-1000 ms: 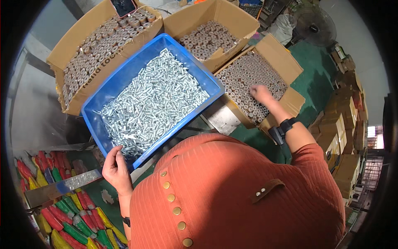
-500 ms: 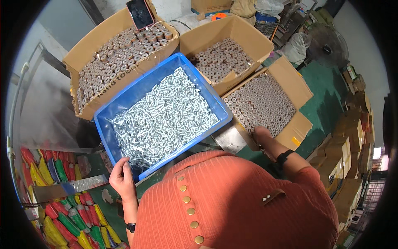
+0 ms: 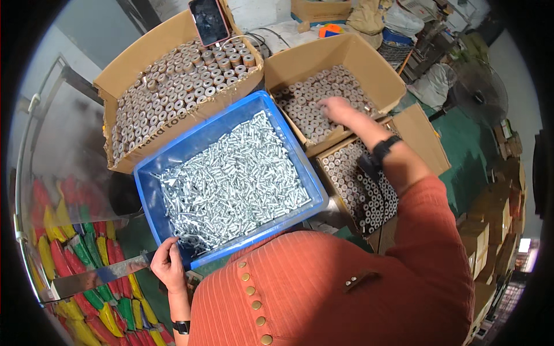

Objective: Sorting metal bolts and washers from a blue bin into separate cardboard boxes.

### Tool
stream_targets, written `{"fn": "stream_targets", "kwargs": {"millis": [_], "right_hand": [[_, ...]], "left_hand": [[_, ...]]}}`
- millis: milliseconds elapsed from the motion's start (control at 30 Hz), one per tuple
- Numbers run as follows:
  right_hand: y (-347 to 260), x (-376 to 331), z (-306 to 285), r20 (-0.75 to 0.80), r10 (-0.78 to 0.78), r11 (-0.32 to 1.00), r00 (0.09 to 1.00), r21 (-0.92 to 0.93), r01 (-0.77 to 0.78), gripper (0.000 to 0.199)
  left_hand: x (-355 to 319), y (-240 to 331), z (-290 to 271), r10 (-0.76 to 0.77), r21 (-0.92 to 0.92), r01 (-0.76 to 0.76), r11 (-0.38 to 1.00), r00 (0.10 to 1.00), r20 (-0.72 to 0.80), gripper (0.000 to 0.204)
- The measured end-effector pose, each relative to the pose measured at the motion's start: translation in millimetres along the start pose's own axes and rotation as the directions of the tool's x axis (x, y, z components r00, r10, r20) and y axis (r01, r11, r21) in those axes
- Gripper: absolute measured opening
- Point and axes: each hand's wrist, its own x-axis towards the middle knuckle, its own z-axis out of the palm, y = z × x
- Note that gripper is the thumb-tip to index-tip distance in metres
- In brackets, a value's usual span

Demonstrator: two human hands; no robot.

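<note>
My left hand [image 3: 169,264] is closed in a pinch at the near left corner of a blue plastic bin [image 3: 151,197]. What its fingertips hold, if anything, is too small to make out. A mass of short silvery metal pins [image 3: 236,176] fills much of the bin. My right hand [image 3: 336,109] reaches into the middle cardboard box [image 3: 372,60], its bunched fingers at the tops of the cylinders. Those ring-topped metal cylinders [image 3: 311,95] stand packed upright. The fingertips are partly hidden, so I cannot make out what they grip.
At the far left another cardboard box [image 3: 124,66] holds similar cylinders, with a phone [image 3: 209,22] at its back edge. Under my right forearm, an open carton [image 3: 424,135] holds more cylinders. A fan [image 3: 478,98] stands at right; colourful bundles [image 3: 86,254] lie at lower left.
My right hand has moved from the near edge of the right carton up and left into the middle box. My left hand stays at the bin's corner. The view has shifted slightly.
</note>
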Motion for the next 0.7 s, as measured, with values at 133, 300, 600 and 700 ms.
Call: {"fn": "stream_targets", "kwargs": {"millis": [133, 300, 600, 700], "right_hand": [[15.4, 56.8, 60.4, 0.482, -0.051, 0.986, 0.874, -0.117, 0.122, 0.046], [32.8, 59.2, 100.9, 0.715, -0.116, 0.917, 0.689, -0.189, 0.351, 0.056], [34.8, 75.9, 153.2, 0.606, -0.223, 0.973, 0.764, 0.092, 0.211, 0.039], [82.1, 88.0, 195.6, 0.636, -0.168, 0.985, 0.753, 0.072, 0.159, 0.052]], "left_hand": [[-0.7, -2.3, -1.3, -0.01, 0.029, 0.011, 1.0, 1.0, -0.024, 0.014], [2.1, -0.3, -2.5, -0.027, 0.071, 0.028, 0.997, 1.0, -0.017, 0.013], [9.8, 19.4, -2.1, 0.158, 0.327, -0.149, 0.933, 0.987, -0.001, 0.011], [9.7, 21.2, -4.1, 0.153, 0.291, -0.149, 0.945, 0.988, 0.01, 0.012]]}}
